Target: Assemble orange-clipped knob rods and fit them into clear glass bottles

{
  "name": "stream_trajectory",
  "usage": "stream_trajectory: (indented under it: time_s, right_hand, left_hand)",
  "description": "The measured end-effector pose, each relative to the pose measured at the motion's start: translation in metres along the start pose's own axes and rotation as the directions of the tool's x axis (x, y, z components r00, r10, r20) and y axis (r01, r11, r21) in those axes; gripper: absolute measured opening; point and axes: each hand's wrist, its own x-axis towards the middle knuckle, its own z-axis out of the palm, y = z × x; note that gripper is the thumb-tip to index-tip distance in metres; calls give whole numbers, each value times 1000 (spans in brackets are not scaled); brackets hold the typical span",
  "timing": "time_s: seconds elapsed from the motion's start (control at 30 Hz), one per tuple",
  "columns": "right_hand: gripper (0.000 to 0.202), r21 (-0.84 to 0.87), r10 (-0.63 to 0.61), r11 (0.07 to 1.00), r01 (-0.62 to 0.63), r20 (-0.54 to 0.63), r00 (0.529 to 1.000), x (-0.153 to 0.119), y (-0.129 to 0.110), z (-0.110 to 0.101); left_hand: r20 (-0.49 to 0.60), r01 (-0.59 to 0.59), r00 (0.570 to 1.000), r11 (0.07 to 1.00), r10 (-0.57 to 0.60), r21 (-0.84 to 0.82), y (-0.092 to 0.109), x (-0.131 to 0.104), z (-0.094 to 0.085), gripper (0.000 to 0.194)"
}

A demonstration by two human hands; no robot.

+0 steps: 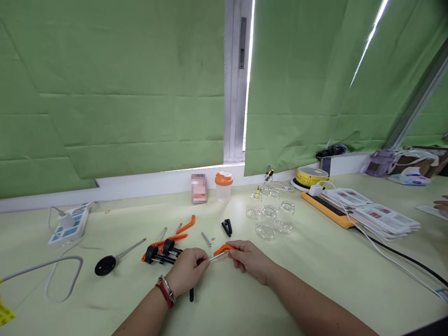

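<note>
My left hand (191, 269) pinches one end of a thin metal rod (217, 256). At the rod's other end, the fingers of my right hand (250, 258) are closed on a curved orange plastic lever (221, 249); whether rod and lever are joined is hidden. Beside my left hand lie black parts with round collars and metal rods (151, 254), partly covered by the hand. A black bar end (191, 295) shows below my wrist. Further orange levers (187, 225), a loose metal bolt (206, 239), a tiny metal piece (213, 239) and two small black parts (227, 227) lie beyond my hands.
A black-headed metal tool (105, 265) and a power strip (72, 226) are on the left. Several glass jars (269, 224), an orange-lidded cup (224, 189), an orange power strip (327, 210) and stacked papers (383, 218) stand right and behind. Another person's hand (441, 205) shows far right.
</note>
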Motion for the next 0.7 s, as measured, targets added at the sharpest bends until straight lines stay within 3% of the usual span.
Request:
stream_trajectory:
  time_s: [0.3,0.7]
  right_hand:
    - [36,189,-65,980,56,40,997,-4,-3,6]
    - [37,120,-37,992,27,85,996,-7,-6,5]
  left_hand:
    - [-4,41,999,997,-42,-70,-1,0,1,19]
    - [-8,36,999,997,-36,-69,-2,0,1,18]
